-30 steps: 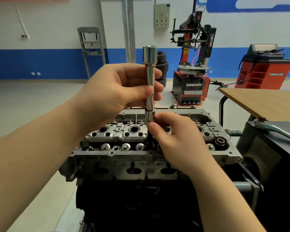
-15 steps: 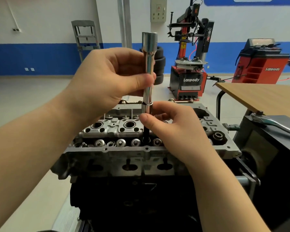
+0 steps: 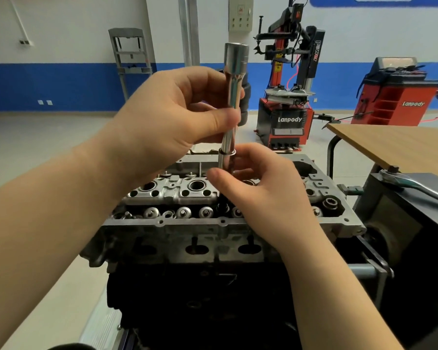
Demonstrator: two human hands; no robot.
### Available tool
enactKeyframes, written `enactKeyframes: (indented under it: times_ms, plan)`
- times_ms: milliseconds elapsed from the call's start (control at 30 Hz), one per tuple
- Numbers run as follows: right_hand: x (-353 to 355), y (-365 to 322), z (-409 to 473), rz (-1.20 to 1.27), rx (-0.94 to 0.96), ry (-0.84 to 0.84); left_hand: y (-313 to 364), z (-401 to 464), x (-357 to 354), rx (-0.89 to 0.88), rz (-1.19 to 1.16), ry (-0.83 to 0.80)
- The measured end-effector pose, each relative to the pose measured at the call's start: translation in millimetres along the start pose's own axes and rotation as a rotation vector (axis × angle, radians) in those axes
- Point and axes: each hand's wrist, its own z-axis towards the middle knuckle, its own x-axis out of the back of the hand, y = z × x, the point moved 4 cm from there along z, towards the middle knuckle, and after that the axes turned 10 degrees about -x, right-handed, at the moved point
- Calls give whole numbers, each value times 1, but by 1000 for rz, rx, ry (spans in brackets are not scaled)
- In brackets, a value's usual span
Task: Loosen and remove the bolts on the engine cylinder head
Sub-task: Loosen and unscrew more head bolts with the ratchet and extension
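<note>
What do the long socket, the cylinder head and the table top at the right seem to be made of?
Long socket: likely chromed steel, mirror-bright with sharp reflections. Cylinder head: probably cast aluminium, dull pale grey with a rough, grainy face. Table top: wood or wood-look laminate, matte brown with fine grain lines; which one cannot be told.

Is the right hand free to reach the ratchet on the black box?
Probably not yet: the right hand pinches the extension's lower end. The ratchet lies uncovered to its right.
</note>
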Motion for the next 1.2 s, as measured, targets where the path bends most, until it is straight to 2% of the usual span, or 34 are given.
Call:
enactKeyframes:
  times_ms: [100, 200, 267, 400, 467, 533, 667, 800, 933, 1100, 1200]
  plan:
    - [1, 2, 1, -42, 1, 84, -1, 0, 0, 12, 43, 32]
    - [-1, 1, 0, -33, 25, 56, -3, -2, -2, 59, -131, -59]
    - [-1, 1, -1, -61, 51, 40, -4, -4, 0, 66, -162, -73]
    - [-2, -1, -2, -18, 42, 13, -2, -3, 4, 17, -36, 11]
    - [-2, -1, -2, -53, 25, 60, 0, -3, 3, -19, 77, 33]
    - [-3, 1, -2, -111, 22, 99, 0, -3, 2, -15, 89, 28]
    - [-2, 0, -1, -144, 24, 42, -5, -3, -1, 40, -157, -34]
    - [-2, -4, -2, -107, 41, -22, -3, -3, 2, -3, -83, 3]
    - [-2, -2, -1, -99, 7, 55, -2, -3, 2, -41, 40, 38]
    - [0, -2, 0, -21, 29, -12, -8, -4, 2, 30, -234, -52]
    - [1, -3, 0, 42, 17, -74, -7, -5, 4, 13, -146, -18]
